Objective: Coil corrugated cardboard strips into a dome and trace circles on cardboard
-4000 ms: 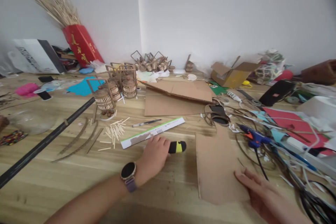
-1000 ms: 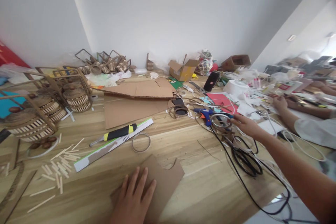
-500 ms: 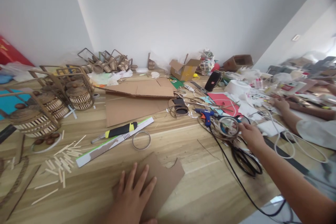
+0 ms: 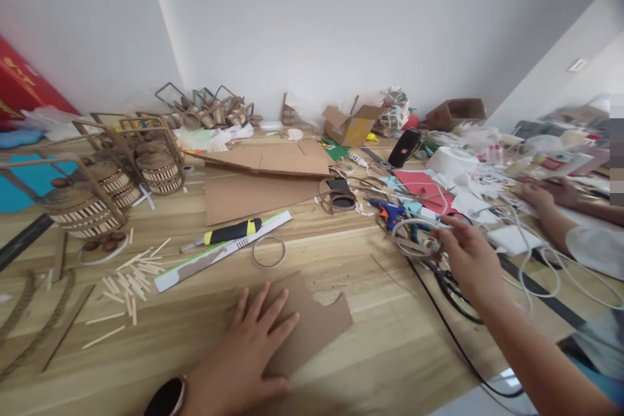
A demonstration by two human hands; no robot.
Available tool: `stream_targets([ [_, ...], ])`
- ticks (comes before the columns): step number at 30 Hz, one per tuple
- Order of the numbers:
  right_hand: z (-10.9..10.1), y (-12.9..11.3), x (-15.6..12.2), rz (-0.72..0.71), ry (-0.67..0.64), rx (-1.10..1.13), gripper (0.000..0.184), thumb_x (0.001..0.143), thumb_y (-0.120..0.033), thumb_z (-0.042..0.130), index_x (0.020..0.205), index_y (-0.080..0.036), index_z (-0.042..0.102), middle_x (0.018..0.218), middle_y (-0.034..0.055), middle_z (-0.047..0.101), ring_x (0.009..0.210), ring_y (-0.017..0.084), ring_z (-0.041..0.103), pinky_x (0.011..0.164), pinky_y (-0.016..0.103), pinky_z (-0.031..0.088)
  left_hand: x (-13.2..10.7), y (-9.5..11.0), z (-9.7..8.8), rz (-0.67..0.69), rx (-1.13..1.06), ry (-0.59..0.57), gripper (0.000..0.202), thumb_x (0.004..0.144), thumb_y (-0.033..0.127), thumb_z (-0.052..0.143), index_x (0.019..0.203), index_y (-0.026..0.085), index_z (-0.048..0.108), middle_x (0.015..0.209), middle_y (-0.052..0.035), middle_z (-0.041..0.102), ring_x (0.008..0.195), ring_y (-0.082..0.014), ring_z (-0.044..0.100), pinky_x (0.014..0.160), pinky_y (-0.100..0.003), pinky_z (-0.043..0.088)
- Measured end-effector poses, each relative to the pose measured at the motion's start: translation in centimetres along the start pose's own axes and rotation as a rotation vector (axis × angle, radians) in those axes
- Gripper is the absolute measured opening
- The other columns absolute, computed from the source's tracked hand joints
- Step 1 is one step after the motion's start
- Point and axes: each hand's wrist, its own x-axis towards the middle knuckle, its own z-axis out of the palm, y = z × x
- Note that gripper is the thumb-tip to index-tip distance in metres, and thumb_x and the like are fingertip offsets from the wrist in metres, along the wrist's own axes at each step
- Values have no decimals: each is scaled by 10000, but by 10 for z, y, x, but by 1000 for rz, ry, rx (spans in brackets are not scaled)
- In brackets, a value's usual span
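Note:
My left hand (image 4: 248, 344) lies flat with fingers spread on a brown cardboard piece (image 4: 312, 325) that has a curved notch in its edge. Pinched between the fingers of my right hand (image 4: 470, 260) is a pale ring (image 4: 396, 234), raised just above a tangle of cords. Just behind that ring rests a blue glue gun (image 4: 392, 213), partly covered by it. A second thin ring (image 4: 268, 265) sits on the table beyond my left hand. Near it, a yellow-and-black utility knife (image 4: 233, 232) lies along a white strip (image 4: 195, 263).
Small lidded baskets (image 4: 80, 208) with handles stand at left, near scattered short sticks (image 4: 134, 279). Folded cardboard (image 4: 266, 192) lies behind the knife. A black cable (image 4: 453, 335) runs down at right. Another person's hands (image 4: 541, 198) are at far right.
My right hand has lifted the pale ring slightly toward me. My left hand stays on the cardboard. The whole view has shifted a little, and a dark round item shows at my left wrist.

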Motion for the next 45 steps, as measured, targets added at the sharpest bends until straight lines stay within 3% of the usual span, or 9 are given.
stream_targets([
  [7,15,-49,-5,-617,-5,-186,201,933,-270,579,1068,-242,726,901,92,764,996,289,635,902,422,417,0,2,-13,40,-31,68,748,873,542,659,1509,232,415,1645,-145,223,1527,-404,121,1180,-696,133],
  [15,47,-127,-84,-1280,-260,67,329,1034,-138,365,1095,-216,679,957,38,784,984,183,634,942,362,414,0,8,-25,127,-31,691,424,1008,375,496,1399,222,555,1586,-152,383,1496,-337,285,1188,-585,309],
  [19,57,-154,-106,-1216,-379,359,224,1002,-106,441,1034,-193,645,903,44,766,932,173,646,896,335,473,-8,13,-24,241,-128,624,321,1042,251,407,1187,201,689,1409,-105,609,1455,-298,364,1206,-565,275],
  [24,67,-113,-79,-885,-313,209,220,993,-250,453,968,-272,671,903,35,753,883,211,689,774,354,544,-20,16,-17,317,-698,527,221,1017,239,503,1103,177,696,1155,-83,751,1323,-218,542,1122,-372,409],
  [29,51,-92,-72,-643,-163,17,188,982,-291,490,978,-272,677,621,10,642,608,239,625,596,378,488,-8,18,-8,72,-1122,421,257,993,357,528,1052,158,680,1114,-91,738,1106,-225,653,943,-332,488],
  [33,42,-133,-116,-850,-220,108,254,1012,-326,427,1144,-254,632,1001,126,717,911,288,671,730,430,532,7,34,-3,53,-1330,273,378,929,515,596,924,145,670,886,-38,693,812,-165,619,779,-279,474],
  [37,50,-153,-138,-911,-346,330,282,1048,-297,331,1061,-238,607,651,16,606,540,182,578,481,315,455,-2,45,1,205,-1610,182,458,864,608,656,867,150,648,797,-19,645,785,-152,607,852,-305,459],
  [42,67,-126,-125,-699,-422,316,224,1027,-250,409,1029,-254,633,877,53,717,799,200,702,662,322,571,-53,23,-3,280,-1742,511,331,883,522,685,807,205,630,670,15,630,877,-191,682,830,-309,517],
  [45,78,-106,-127,-875,-548,213,289,987,-319,521,1248,-256,628,1216,104,719,1132,283,663,902,460,566,-82,5,-6,125,-1272,871,270,957,474,597,908,221,677,821,-23,711,1011,-223,683,908,-357,532],
])
